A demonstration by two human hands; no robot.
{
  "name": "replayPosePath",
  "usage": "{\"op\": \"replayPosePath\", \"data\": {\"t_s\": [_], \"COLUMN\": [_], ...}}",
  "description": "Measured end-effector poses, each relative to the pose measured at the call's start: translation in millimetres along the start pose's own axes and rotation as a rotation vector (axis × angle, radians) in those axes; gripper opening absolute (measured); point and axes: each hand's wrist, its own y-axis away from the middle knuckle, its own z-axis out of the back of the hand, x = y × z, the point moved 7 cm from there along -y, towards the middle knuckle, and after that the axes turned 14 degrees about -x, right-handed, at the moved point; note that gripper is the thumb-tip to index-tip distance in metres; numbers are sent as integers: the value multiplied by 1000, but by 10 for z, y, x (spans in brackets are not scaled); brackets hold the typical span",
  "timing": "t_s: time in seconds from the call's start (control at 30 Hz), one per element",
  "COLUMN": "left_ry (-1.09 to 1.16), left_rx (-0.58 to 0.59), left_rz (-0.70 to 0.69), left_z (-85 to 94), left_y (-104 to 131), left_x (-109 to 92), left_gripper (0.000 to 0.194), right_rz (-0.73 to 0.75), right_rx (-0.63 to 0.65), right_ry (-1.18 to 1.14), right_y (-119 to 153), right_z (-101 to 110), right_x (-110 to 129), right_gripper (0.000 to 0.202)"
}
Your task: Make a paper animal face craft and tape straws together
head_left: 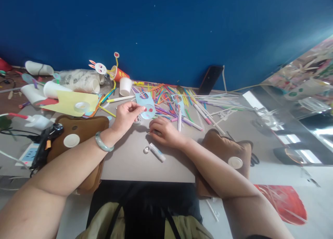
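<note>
Thumb and forefinger of my left hand [127, 116], which wears a pale bangle [104, 142], are pinched at the edge of a light-blue paper disc [149, 111] with red spots. A light-blue paper sheet [143, 99] with cut-out holes lies just behind the disc. To the right, my right hand [166, 132] rests low over the table with its fingers curled; what they hold, if anything, is hidden. In front of it an uncapped glue stick [157, 152] lies on the table, its cap [146, 149] beside it.
Coloured sticks and marker pens [169, 100] are strewn along the blue wall [166, 34]. A dark phone [211, 80] leans there. Paper cups [125, 86], a rabbit-faced cup figure [100, 68] and yellow paper [67, 102] stand left. Brown cushions [78, 128] flank the work area.
</note>
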Motion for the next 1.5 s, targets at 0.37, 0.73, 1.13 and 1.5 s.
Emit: {"op": "replayPosePath", "data": {"t_s": [0.37,0.73,1.13,1.5], "left_ry": [-61,-84,-62,-44], "left_rx": [225,456,469,445], "left_rz": [151,120,109,147], "left_z": [-195,-376,-374,-377], "left_y": [186,515,502,464], "left_x": [7,75,57,40], "left_gripper": [32,30,29,24], "right_rz": [-638,-514,-293,-117], "right_rx": [-441,-370,-354,-415], "right_ry": [-563,-501,-222,-85], "right_y": [61,44,38,59], "right_z": [470,464,525,539], "right_x": [-405,-358,-169,-105], "right_gripper": [21,13,21,22]}}
